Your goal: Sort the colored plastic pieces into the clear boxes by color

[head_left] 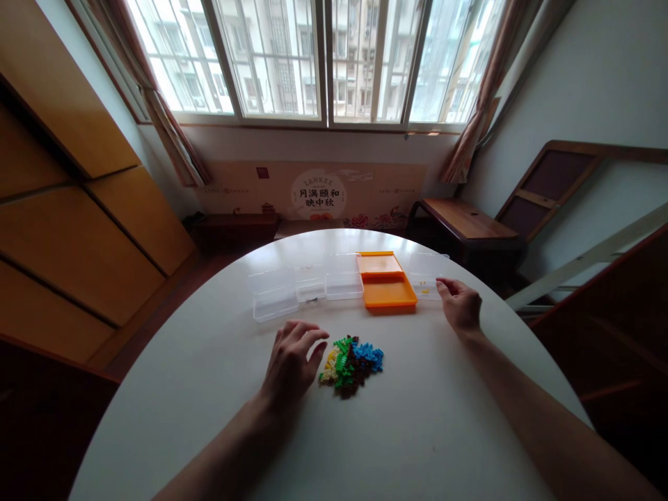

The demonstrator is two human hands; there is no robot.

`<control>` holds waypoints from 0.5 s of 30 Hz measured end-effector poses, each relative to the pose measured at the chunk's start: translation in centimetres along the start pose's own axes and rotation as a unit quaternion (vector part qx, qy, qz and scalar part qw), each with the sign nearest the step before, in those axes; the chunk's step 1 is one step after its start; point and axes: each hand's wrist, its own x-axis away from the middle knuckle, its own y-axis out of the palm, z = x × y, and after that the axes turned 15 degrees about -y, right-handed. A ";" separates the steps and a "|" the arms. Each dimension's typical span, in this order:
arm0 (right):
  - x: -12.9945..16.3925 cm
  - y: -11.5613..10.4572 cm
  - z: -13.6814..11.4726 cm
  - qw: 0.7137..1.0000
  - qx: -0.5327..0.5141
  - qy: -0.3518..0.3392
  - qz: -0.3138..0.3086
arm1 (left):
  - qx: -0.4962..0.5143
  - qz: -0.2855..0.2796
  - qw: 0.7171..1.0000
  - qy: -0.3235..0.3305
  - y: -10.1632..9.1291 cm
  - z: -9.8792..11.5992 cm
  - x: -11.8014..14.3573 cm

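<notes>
A heap of small building bricks (352,365) in green, blue, brown and yellow lies on the white round table (209,390). Just left of the heap is my left hand (295,355), its fingers apart and curved, with nothing seen in them. My right hand (460,305) is at the right edge of a clear plastic box (431,287), thumb and forefinger pinched together; what they hold, if anything, is too small to tell. A few yellow bricks (425,291) lie in that box. Beside it is an open orange box (390,296) with its lid folded back.
More open clear boxes stand left of the orange one: a box (344,286) beside it, a small box (311,291) with a few dark pieces, and a larger box (275,300). Beyond the table are a wooden bench (470,217) and a window.
</notes>
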 end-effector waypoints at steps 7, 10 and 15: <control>1.2 0.4 -2.2 0.996 -0.026 -0.079 -0.027 | 0.021 -0.086 0.995 -0.046 -0.1 0.2 0.0; 1.9 0.6 -3.3 0.989 -0.038 -0.132 -0.051 | 0.017 -0.120 0.992 -0.036 -0.4 0.7 0.0; 2.6 0.7 -4.3 0.977 -0.033 -0.196 -0.084 | 0.011 -0.135 0.991 -0.005 -0.5 0.9 -0.1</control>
